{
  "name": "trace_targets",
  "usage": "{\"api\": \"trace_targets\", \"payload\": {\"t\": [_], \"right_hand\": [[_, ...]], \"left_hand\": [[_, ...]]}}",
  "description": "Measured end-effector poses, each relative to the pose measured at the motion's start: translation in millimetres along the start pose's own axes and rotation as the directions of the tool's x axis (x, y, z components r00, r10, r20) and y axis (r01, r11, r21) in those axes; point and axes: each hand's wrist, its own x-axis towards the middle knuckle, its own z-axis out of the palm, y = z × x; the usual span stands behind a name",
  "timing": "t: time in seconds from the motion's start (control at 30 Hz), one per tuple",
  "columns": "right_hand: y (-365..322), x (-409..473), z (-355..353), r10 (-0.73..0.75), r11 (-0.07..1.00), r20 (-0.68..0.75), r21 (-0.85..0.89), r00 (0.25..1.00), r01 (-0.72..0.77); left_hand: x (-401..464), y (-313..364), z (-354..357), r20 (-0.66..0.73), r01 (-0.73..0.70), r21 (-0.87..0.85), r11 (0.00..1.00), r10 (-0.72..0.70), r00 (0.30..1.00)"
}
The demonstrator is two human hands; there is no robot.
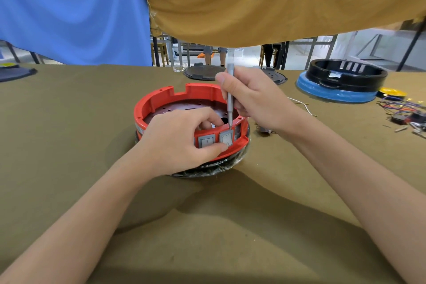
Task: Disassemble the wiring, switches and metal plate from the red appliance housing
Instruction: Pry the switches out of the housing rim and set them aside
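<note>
Gripping the red housing [161, 101] wall beside two grey switches [216, 139], left hand [177, 143], right hand [251, 97] pinching upright screwdriver [230, 99]

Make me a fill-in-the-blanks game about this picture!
1. The right hand holds a thin grey ____.
2. The housing under the left hand is coloured ____.
3. The tool's tip points at the top edge of a grey ____ on the housing's wall.

Missing words: screwdriver; red; switch

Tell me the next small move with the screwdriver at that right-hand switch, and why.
Probably lever the screwdriver tip inward to free the right switch: the right hand holds it at the switch's top edge, while the left hand steadies the red housing.
</note>
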Motion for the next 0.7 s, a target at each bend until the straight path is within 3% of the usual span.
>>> {"api": "trace_targets", "payload": {"t": [0.27,0.33,0.47,0.7], "right_hand": [[9,8,6,0.127,0.977,0.087,0.161,0.988,-0.139],[10,4,5,0.078,0.986,0.013,0.149,0.997,-0.079],[6,-8,4,-0.145,0.988,-0.112,-0.074,0.983,0.138],[-9,-16,8,-0.337,0.888,0.033,-0.321,0.941,0.329]], "left_hand": [[-1,1,-1,0.003,-0.023,0.008,1.000,0.023,1.000],[-1,2,0,-0.004,-0.017,0.010,1.000,0.017,1.000],[-1,3,1,-0.015,-0.017,0.017,1.000,0.017,1.000],[1,5,0,-0.006,-0.011,0.071,0.997,0.011,1.000]]}}
